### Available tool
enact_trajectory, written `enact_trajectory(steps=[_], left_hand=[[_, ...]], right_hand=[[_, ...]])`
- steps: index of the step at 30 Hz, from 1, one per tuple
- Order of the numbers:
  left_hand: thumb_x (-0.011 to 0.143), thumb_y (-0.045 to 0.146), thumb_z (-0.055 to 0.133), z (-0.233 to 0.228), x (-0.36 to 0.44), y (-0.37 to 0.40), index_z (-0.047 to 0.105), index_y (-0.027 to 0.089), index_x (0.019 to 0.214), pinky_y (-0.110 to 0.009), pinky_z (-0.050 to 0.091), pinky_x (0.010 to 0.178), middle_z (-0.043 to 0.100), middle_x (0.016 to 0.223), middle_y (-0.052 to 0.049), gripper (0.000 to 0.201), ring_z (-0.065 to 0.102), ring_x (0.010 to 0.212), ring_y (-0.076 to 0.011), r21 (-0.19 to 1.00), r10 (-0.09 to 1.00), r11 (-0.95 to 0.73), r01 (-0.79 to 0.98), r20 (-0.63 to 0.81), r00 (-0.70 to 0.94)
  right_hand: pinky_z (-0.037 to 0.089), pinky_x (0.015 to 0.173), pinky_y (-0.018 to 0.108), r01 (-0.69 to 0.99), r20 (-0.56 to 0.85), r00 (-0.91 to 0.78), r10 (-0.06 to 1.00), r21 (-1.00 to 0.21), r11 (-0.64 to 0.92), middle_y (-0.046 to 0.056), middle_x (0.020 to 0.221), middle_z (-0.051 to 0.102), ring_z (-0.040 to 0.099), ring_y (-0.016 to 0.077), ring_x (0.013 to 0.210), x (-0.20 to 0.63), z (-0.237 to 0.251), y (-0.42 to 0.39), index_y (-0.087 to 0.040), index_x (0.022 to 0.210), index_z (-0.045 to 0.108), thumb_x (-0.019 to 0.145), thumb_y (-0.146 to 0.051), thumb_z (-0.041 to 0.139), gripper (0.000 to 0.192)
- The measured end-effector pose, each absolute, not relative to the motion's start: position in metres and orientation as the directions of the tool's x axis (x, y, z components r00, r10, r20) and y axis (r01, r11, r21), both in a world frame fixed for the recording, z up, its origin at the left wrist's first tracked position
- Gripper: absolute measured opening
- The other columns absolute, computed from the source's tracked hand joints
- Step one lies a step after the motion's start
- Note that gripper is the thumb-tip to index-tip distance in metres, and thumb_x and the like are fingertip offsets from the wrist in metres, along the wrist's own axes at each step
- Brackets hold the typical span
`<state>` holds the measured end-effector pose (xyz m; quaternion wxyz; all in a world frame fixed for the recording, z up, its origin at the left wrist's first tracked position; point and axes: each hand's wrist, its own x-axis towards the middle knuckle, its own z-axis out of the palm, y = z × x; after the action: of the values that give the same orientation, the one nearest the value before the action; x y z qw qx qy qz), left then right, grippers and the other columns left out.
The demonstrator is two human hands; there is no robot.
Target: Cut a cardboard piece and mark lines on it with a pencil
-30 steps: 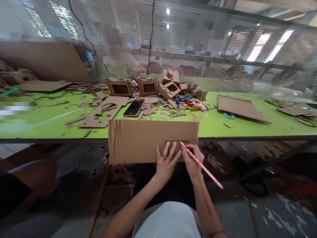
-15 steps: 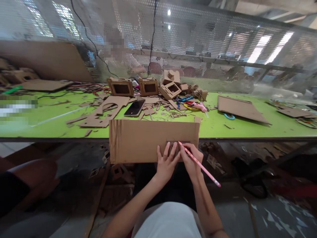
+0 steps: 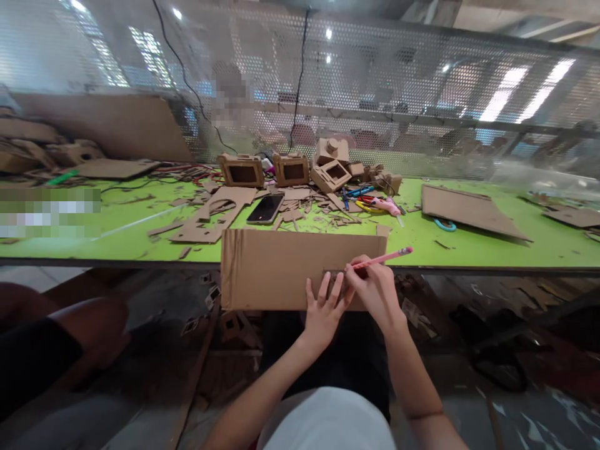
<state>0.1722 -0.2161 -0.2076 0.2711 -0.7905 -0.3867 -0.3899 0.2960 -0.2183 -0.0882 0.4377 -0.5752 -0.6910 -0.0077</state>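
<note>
A perforated metal screen backs a long green table (image 3: 422,240) strewn with cardboard work. At the far left lie stacked brown sheets and a flat board (image 3: 112,167); nearer the viewer, a co-worker's knee (image 3: 89,325) shows below the table edge. Moving right, a cut-out offcut (image 3: 206,215) lies flat, then a dark phone (image 3: 265,209) among scraps, with two small cardboard camera models (image 3: 267,170) standing behind it.

At the front edge, a long cardboard sheet (image 3: 272,269) leans from the person's lap against the table, probably so its face tilts toward them. The left hand (image 3: 323,312) lies flat and open on the sheet's lower right part, fingers spread over a small cardboard template (image 3: 335,281), seemingly pinning it so it cannot slip. Just beside it, touching at the fingers, the right hand (image 3: 375,290) is closed around a pink pencil (image 3: 382,258), whose tip meets the template's upper edge while its eraser end points right over the table.

Farther right sit scissors and a pink tool (image 3: 382,205), then a large flat cardboard panel (image 3: 469,209). Nothing lies on the sheet besides the hands and template.
</note>
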Motion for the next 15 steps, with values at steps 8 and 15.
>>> enact_trajectory(steps=[8,15], left_hand=[[0.077,0.004,0.060,-0.202,0.171,-0.219,0.052,0.031,0.135,-0.065,0.005,0.115,0.019,0.160,-0.005,0.065,0.004,0.148,-0.0299,-0.112,0.422,-0.553,0.826,0.817,0.393],[0.077,0.003,0.058,-0.200,0.170,-0.220,0.048,0.030,0.138,-0.064,0.006,0.115,0.011,0.161,-0.005,0.068,0.005,0.148,-0.0307,-0.098,0.426,-0.566,0.819,0.815,0.392]], right_hand=[[0.043,0.050,0.021,0.770,0.586,0.114,0.802,-0.562,0.301,-0.001,0.057,0.064,0.059,0.0132,0.049,0.308,-0.092,-0.227,-0.020,0.073,0.063,0.082,-0.032,0.056,0.017],[0.051,0.058,0.024,0.723,0.632,0.170,0.756,-0.601,0.340,0.001,0.069,0.069,0.066,0.0158,0.060,0.325,-0.103,-0.224,-0.021,0.076,0.060,0.084,-0.035,0.055,0.017]])
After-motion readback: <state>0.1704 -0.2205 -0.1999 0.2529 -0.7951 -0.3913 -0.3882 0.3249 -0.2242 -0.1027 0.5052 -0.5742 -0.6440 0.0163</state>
